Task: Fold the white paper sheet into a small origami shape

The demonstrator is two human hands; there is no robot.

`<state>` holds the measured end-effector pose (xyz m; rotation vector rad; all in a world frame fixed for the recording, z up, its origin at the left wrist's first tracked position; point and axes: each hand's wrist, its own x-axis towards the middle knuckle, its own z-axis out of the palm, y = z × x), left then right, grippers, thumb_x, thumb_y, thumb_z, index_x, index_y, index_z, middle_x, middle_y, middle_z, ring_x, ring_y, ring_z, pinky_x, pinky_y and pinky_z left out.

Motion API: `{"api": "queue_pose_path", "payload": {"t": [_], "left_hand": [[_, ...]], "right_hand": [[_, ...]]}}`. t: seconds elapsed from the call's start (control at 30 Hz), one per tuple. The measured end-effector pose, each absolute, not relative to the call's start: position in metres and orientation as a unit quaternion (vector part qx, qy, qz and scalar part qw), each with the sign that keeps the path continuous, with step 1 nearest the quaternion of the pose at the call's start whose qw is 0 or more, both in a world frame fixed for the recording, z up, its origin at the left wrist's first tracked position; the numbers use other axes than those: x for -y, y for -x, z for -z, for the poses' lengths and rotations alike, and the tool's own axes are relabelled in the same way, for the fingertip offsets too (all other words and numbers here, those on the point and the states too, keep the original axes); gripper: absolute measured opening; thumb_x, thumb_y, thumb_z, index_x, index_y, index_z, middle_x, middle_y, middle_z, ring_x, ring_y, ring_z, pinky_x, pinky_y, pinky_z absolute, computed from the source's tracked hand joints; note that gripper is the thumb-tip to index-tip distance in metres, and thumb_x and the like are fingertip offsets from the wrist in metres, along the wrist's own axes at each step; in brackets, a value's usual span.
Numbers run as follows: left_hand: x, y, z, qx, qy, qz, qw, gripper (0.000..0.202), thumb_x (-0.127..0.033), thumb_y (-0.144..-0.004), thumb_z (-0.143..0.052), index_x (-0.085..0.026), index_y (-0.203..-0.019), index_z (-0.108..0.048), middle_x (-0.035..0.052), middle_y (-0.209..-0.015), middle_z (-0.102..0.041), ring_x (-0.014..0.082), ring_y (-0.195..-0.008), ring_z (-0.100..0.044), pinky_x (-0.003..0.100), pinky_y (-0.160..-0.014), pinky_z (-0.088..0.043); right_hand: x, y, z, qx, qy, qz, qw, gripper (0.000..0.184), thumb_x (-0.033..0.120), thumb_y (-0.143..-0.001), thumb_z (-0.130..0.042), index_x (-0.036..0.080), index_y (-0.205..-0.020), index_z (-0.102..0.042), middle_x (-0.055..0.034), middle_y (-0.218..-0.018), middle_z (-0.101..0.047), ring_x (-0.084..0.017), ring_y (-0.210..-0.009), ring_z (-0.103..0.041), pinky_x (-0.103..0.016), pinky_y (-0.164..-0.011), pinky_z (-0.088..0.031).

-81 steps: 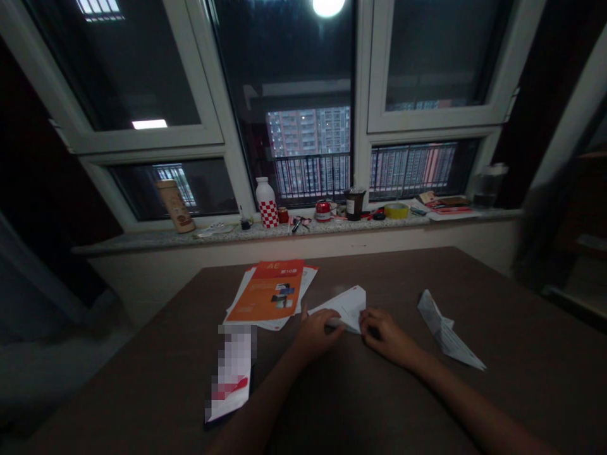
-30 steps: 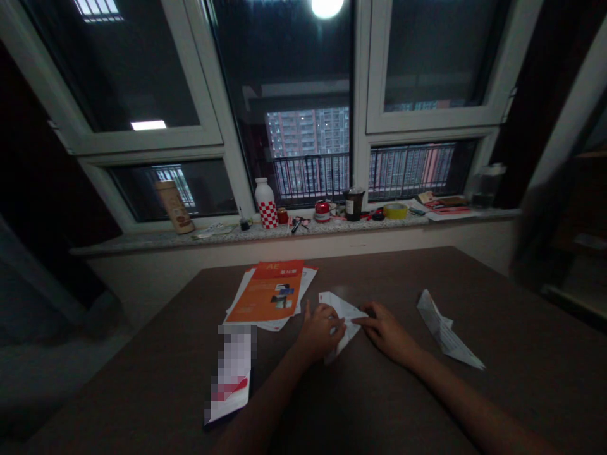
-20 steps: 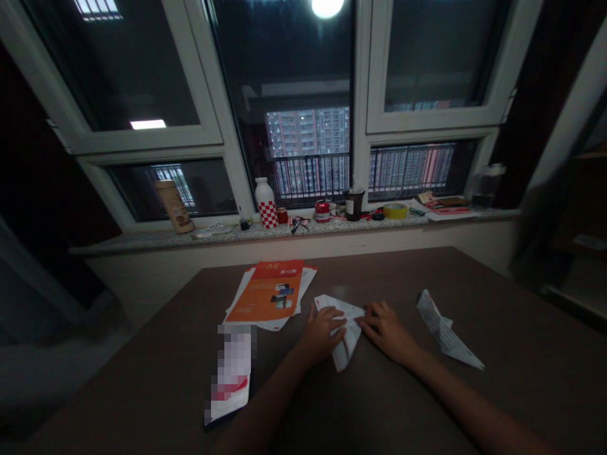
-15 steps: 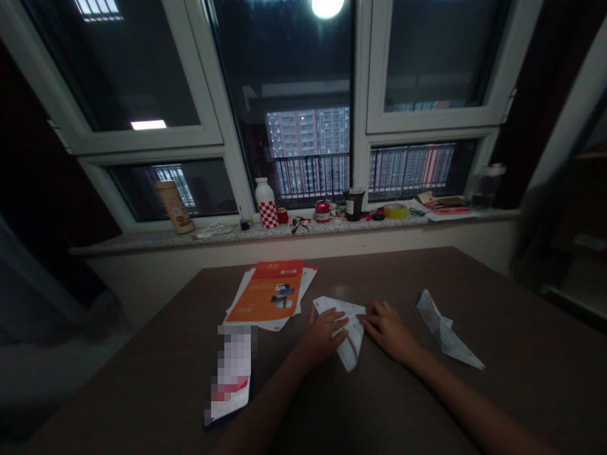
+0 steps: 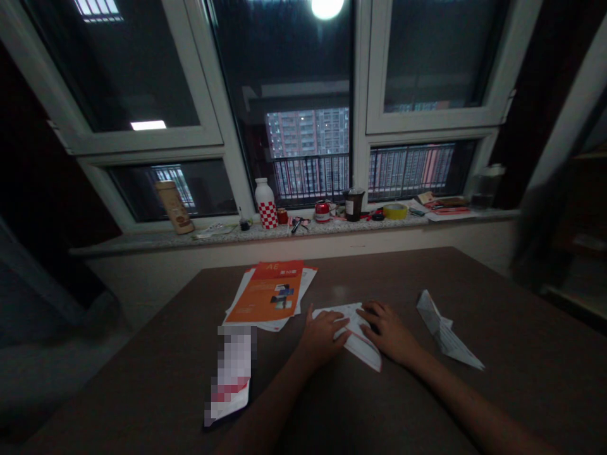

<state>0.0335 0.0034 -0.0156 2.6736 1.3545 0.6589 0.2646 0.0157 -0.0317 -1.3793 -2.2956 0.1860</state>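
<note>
A folded sheet of white paper (image 5: pixel 364 349) lies on the dark brown table between my hands, one pointed end towards me. My left hand (image 5: pixel 323 333) rests on its left part, fingers stretched across it. On the right side, my right hand (image 5: pixel 387 330) touches the paper's edge with spread fingers; part of the paper is hidden under both hands. Farther right is another folded paper piece (image 5: pixel 446 335), long and pointed, with print on it, apart from my right hand.
An orange booklet (image 5: pixel 265 294) lies on white sheets at the table's back left. Nearer me is a pixelated flat object (image 5: pixel 232 373). On the windowsill stand a red-and-white checked bottle (image 5: pixel 266 205), a tan flask (image 5: pixel 174 207), a dark cup (image 5: pixel 353 205) and yellow tape (image 5: pixel 395 212).
The paper has turned, its near point swinging to the right. My right hand has shifted slightly, its fingers now more spread; my left hand has moved only a little.
</note>
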Motion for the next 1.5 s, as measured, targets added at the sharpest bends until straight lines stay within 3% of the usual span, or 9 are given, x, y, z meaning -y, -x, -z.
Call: {"api": "queue_pose_path", "payload": {"t": [0.17, 0.37, 0.47, 0.57, 0.77, 0.9, 1.0, 1.27, 1.5], "left_hand": [[-0.007, -0.031, 0.013, -0.446, -0.872, -0.201, 0.018, 0.027, -0.040, -0.095, -0.049, -0.035, -0.116, -0.065, -0.0008, -0.119, -0.067, 0.0230, -0.109, -0.056, 0.061, -0.113, -0.012], [-0.011, -0.033, 0.013, -0.453, -0.868, -0.204, 0.028, 0.021, -0.033, -0.094, -0.051, -0.027, -0.088, -0.070, -0.0008, -0.095, -0.068, 0.0189, -0.099, -0.056, 0.054, -0.112, -0.019], [-0.012, -0.033, 0.017, -0.451, -0.865, -0.217, 0.035, 0.016, -0.032, -0.092, -0.056, -0.026, -0.086, -0.068, -0.0013, -0.096, -0.067, 0.0189, -0.102, -0.055, 0.054, -0.113, -0.017], [-0.012, -0.032, 0.021, -0.452, -0.861, -0.229, 0.043, 0.009, -0.032, -0.090, -0.059, -0.026, -0.092, -0.066, -0.0012, -0.106, -0.065, 0.0194, -0.109, -0.053, 0.055, -0.115, -0.012], [-0.014, -0.030, 0.026, -0.457, -0.854, -0.236, 0.078, 0.012, -0.032, -0.091, -0.059, -0.029, -0.102, -0.062, -0.0020, -0.116, -0.064, 0.0195, -0.120, -0.050, 0.059, -0.115, 0.000], [-0.014, -0.029, 0.025, -0.462, -0.851, -0.236, 0.082, 0.020, -0.035, -0.091, -0.058, -0.031, -0.110, -0.062, -0.0012, -0.119, -0.065, 0.0210, -0.120, -0.050, 0.060, -0.115, 0.005], [-0.014, -0.029, 0.024, -0.469, -0.848, -0.233, 0.089, 0.024, -0.038, -0.091, -0.058, -0.032, -0.114, -0.062, -0.0005, -0.121, -0.065, 0.0230, -0.122, -0.049, 0.062, -0.113, 0.005], [-0.016, -0.029, 0.024, -0.484, -0.841, -0.224, 0.093, 0.027, -0.041, -0.089, -0.060, -0.035, -0.115, -0.065, -0.0008, -0.124, -0.065, 0.0270, -0.128, -0.044, 0.067, -0.111, 0.006], [-0.017, -0.028, 0.026, -0.494, -0.837, -0.216, 0.095, 0.028, -0.043, -0.089, -0.060, -0.036, -0.116, -0.065, -0.0010, -0.128, -0.063, 0.0273, -0.130, -0.042, 0.066, -0.111, 0.008]], "right_hand": [[-0.023, -0.268, 0.040, 0.832, 0.494, -0.099, 0.230, 0.044, 0.034, -0.094, -0.044, 0.030, -0.137, -0.050, -0.0025, -0.144, -0.049, -0.027, -0.135, -0.034, -0.056, -0.113, -0.021], [-0.024, -0.269, 0.036, 0.855, 0.441, -0.102, 0.253, 0.043, 0.017, -0.089, -0.045, 0.032, -0.126, -0.062, -0.0032, -0.134, -0.058, -0.024, -0.124, -0.048, -0.049, -0.108, -0.034], [-0.024, -0.269, 0.036, 0.868, 0.420, -0.099, 0.247, 0.059, 0.002, -0.079, -0.042, 0.032, -0.125, -0.062, -0.0033, -0.133, -0.060, -0.023, -0.123, -0.051, -0.049, -0.108, -0.033], [-0.023, -0.269, 0.037, 0.878, 0.401, -0.095, 0.245, 0.068, -0.003, -0.072, -0.040, 0.030, -0.126, -0.062, -0.0030, -0.137, -0.057, -0.022, -0.127, -0.049, -0.049, -0.111, -0.030], [-0.021, -0.266, 0.035, 0.887, 0.387, -0.095, 0.231, 0.054, 0.004, -0.083, -0.039, 0.024, -0.127, -0.060, -0.0073, -0.138, -0.056, -0.020, -0.129, -0.049, -0.050, -0.114, -0.028], [-0.017, -0.266, 0.028, 0.897, 0.369, -0.101, 0.220, 0.039, 0.022, -0.093, -0.046, 0.025, -0.130, -0.058, -0.0084, -0.138, -0.055, -0.021, -0.130, -0.048, -0.051, -0.115, -0.026], [-0.015, -0.268, 0.024, 0.900, 0.364, -0.111, 0.213, 0.040, 0.034, -0.094, -0.050, 0.026, -0.133, -0.055, -0.0087, -0.140, -0.053, -0.022, -0.132, -0.045, -0.050, -0.116, -0.026], [-0.014, -0.271, 0.022, 0.907, 0.352, -0.110, 0.205, 0.032, 0.029, -0.095, -0.048, 0.035, -0.123, -0.063, -0.0037, -0.145, -0.047, -0.024, -0.133, -0.044, -0.050, -0.114, -0.029], [-0.011, -0.269, 0.016, 0.912, 0.334, -0.113, 0.210, 0.031, 0.026, -0.095, -0.050, 0.036, -0.120, -0.065, -0.0024, -0.140, -0.054, -0.023, -0.132, -0.045, -0.052, -0.113, -0.029]]}}
